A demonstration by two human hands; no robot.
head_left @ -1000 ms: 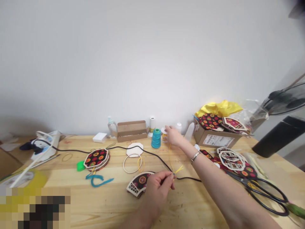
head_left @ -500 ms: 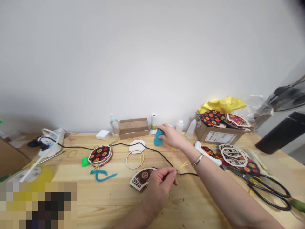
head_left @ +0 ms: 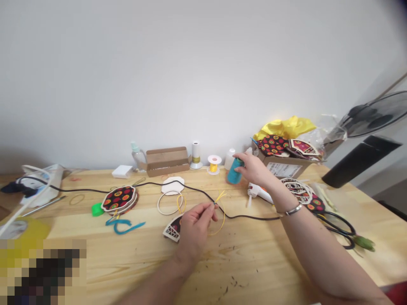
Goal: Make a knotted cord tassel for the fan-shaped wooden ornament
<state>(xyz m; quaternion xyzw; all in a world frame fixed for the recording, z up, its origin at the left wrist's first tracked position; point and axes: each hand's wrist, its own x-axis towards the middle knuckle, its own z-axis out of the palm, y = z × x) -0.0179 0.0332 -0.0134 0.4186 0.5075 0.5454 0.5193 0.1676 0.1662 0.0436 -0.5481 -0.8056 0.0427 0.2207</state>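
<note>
My left hand (head_left: 197, 224), in a closed pinch over the middle of the table, holds thin yellow cord (head_left: 220, 195) whose loose ends stick up past the fingertips. A length of it loops down to the right of the hand. Partly hidden behind that hand is a fan-shaped wooden piece (head_left: 172, 230) with patterned fabric. Farther back, my right hand (head_left: 252, 167) has its fingers around the upper part of a blue spool of thread (head_left: 234, 174), which leans slightly. A spool of yellow cord (head_left: 214, 165) stands to its left.
A black cable (head_left: 197, 189) crosses the table. A white glue gun (head_left: 262, 194) lies under my right forearm, with black-handled scissors (head_left: 341, 224) farther right. A fabric-filled cardboard box (head_left: 282, 169) stands at the back. Stacked patterned pieces (head_left: 119, 200) and blue cord (head_left: 122, 226) lie left.
My right hand has moved the blue spool rightward, uncovering the yellow cord spool. My left hand keeps its pinch on the yellow cord. The camera view has shifted, showing the glue gun more fully.
</note>
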